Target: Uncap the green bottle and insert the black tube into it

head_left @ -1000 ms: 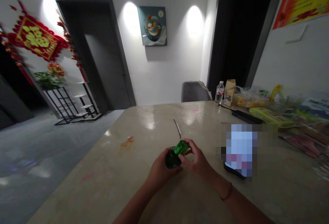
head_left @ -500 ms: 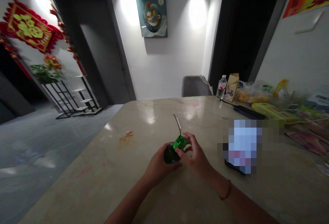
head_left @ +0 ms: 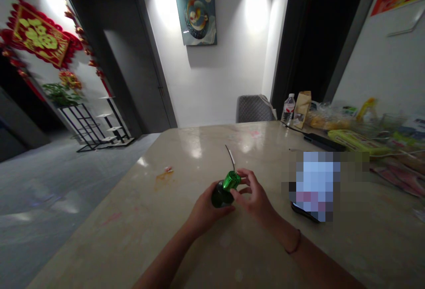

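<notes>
A dark green bottle [head_left: 221,197] stands tilted over the table, seen almost from above. Shiny green foil [head_left: 231,180] covers its top end. My left hand [head_left: 204,209] is wrapped round the bottle's body from the left. From the right, the thumb and fingertips of my right hand [head_left: 254,196] curl about the foil top, touching its side. Just behind lies a thin black cord [head_left: 229,152] with a small white tag [head_left: 231,157] on it.
A phone with a blurred screen [head_left: 317,183] is at the right. Along the right side are a water bottle [head_left: 288,108], a paper bag [head_left: 302,109], a black power strip [head_left: 323,142] and a yellow-green packet [head_left: 355,142]. A grey chair [head_left: 255,109] stands beyond the table.
The foil top has turned a little and looks smoother and brighter now. My right thumb has shifted slightly right along it. My left hand keeps its hold on the bottle.
</notes>
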Demonstrator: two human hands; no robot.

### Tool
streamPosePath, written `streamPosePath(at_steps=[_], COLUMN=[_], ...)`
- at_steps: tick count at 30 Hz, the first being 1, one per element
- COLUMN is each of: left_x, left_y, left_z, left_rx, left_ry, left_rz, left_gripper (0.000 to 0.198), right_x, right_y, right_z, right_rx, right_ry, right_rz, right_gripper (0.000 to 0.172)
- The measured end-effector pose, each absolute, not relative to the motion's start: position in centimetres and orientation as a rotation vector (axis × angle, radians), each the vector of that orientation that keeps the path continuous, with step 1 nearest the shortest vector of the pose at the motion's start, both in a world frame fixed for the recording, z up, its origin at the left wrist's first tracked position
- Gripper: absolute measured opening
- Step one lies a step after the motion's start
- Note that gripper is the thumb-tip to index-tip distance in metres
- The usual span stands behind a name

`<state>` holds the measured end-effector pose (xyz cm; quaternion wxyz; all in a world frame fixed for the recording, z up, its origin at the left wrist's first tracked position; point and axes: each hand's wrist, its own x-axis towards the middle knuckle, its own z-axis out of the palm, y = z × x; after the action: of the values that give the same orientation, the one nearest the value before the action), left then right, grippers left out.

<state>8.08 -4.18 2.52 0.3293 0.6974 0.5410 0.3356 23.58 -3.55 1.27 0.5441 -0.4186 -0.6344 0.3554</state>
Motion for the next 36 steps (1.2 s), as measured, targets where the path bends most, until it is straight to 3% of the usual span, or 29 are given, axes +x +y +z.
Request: streamPosePath(at_steps=[7,16,36], left_x=[8.07,8.14,8.15], left_y=[-4.18,-4.26,-4.21], left_z=[2.70,2.05,1.83], left_rx=[1.822,1.868,1.885], left_ry=[1.397,1.398,1.396], left_rz=[0.895,0.881,0.877], left_gripper=[0.061,0.059,0.060], right_x=[24.10,23.69,23.92], right_y=[-3.64,-3.57,-3.37], right_z=[1.37,1.10,1.05], right_rx=[-0.949,-1.018,-0.984], right_ry=[-1.534,-1.590,-1.566], right_rz=[0.866,0.797,0.817], right_gripper=[0.039,0.055,0.050])
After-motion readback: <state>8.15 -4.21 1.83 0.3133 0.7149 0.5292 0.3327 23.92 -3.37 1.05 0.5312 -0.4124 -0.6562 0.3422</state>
